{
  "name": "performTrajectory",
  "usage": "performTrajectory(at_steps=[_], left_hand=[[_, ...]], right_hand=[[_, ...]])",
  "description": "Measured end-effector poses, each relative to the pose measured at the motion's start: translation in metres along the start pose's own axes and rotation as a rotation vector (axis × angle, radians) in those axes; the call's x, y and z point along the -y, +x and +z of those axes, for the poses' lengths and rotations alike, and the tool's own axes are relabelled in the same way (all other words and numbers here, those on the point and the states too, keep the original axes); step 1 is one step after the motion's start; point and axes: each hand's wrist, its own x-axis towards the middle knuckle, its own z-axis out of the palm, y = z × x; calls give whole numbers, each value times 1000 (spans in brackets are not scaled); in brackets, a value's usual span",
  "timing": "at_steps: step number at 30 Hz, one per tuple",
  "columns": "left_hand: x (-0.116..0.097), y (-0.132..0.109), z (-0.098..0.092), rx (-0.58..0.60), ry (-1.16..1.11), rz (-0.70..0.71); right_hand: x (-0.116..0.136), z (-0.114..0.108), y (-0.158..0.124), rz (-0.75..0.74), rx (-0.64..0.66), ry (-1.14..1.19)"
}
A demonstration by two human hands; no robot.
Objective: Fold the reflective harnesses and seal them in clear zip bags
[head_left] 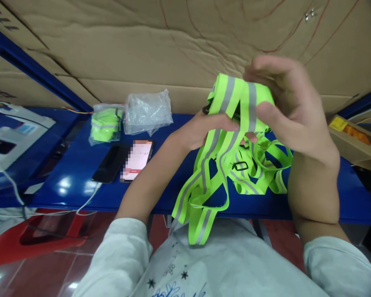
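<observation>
clearly soft webbing, gripped at the folded end

both hands hold a neon strap vest point(235, 103) up in front of the chest, above the blue bench point(80, 181). the right hand point(292, 107) is curled over the folded bundle at the top, thumb pressing on the front and fingers wrapped behind. the left hand point(204, 128) pinches the same bundle from below and the side, thumb on top of the bands. neither hand is loose; both are closed on the vest.

the vest looks light, limp and floppy: flat yellow-green bands with grey reflective stripes hang down in long loops toward the lap, and a black buckle point(240, 166) dangles among them. it probably won't slip much, since the weave seems matte, but the loose loops could tangle or snag on the buckle. the best hold seems to be the stacked, folded part, where the layers lie flat together.

on the bench to the left lie a bagged vest point(106, 123), an empty clear bag point(148, 110) just beside it, and two phones point(123, 161) nearer the edge. a small box point(354, 138) sits at the right.
</observation>
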Motion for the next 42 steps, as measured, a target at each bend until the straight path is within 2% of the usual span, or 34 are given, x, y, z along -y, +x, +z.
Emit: performTrajectory(at_steps=[3,4,6,8,11,12,14,16,19,20,22,26,29,30,31,34,35,37,39,42], left_hand=[[4,1,2,-4,-80,-49],[6,2,2,-20,-91,-61],[10,6,1,-45,-118,-64],[15,10,0,2,-148,-54],[23,15,-1,146,-84,-77],[25,16,0,148,-28,-71],[26,16,3,70,78,-34],[23,14,5,-2,150,19],[13,8,8,59,214,47],[10,6,9,81,215,50],[6,5,11,52,188,48],[6,9,14,-138,88,79],[7,12,10,-136,-24,146],[7,12,7,-117,-37,149],[7,11,4,-103,-29,136],[6,8,-2,-87,32,44],[6,8,-3,-74,42,7],[8,7,-5,-37,25,-28],[11,9,-7,-23,-17,-6],[15,13,-12,-60,-34,41]], right_hand=[[-10,3,3,4,8,-102],[-13,3,3,48,14,-119],[-15,3,2,77,-53,-133],[-14,2,1,36,-162,-173],[-9,-1,-2,-129,-307,-308],[-8,-2,-2,-206,-354,-382],[-8,-3,-4,-372,-431,-541],[-12,-1,-4,-485,-429,-684],[-24,4,-2,-578,-363,-821],[-27,6,-1,-577,-340,-840],[-31,8,1,-555,-284,-838],[-23,9,3,-497,-105,-711],[-16,7,6,-453,93,-533],[-16,6,7,-431,105,-479],[-18,5,8,-401,70,-431],[-32,2,12,-277,-142,-266],[-38,1,13,-216,-160,-211],[-47,0,13,-94,-114,-130],[-49,2,12,-22,-123,-104],[-39,8,7,-128,-294,-184]])
